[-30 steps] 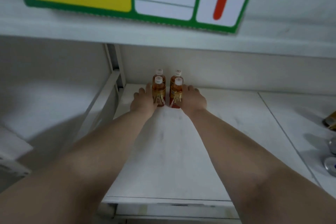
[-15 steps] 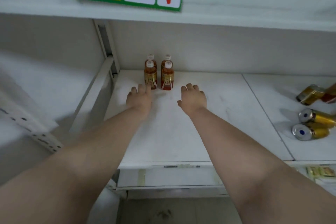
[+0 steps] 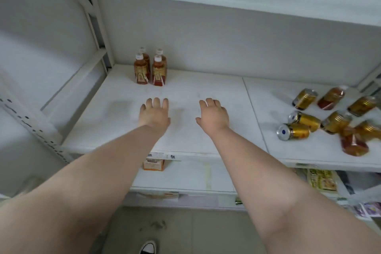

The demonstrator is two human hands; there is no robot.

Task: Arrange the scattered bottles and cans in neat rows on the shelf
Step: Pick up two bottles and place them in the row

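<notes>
Under the fingers (image 3: pixel 156 102) of the left hand (image 3: pixel 154 112) and the right hand (image 3: pixel 213 114), the shelf board (image 3: pixel 185 140) is seen as white painted metal, matt and smooth, dulled by faint grey smudges. Beyond the left fingertips, four bottles (image 3: pixel 140 70) are shown in clear glossy plastic, with white plastic caps and shiny labels. Well to the right of the right fingers, cans (image 3: pixel 293 131) of glossy gold-lacquered metal are seen, their ends bare and silvery. Left of the left fingers, a perforated upright (image 3: pixel 31 128) is finished in matt white paint.
</notes>
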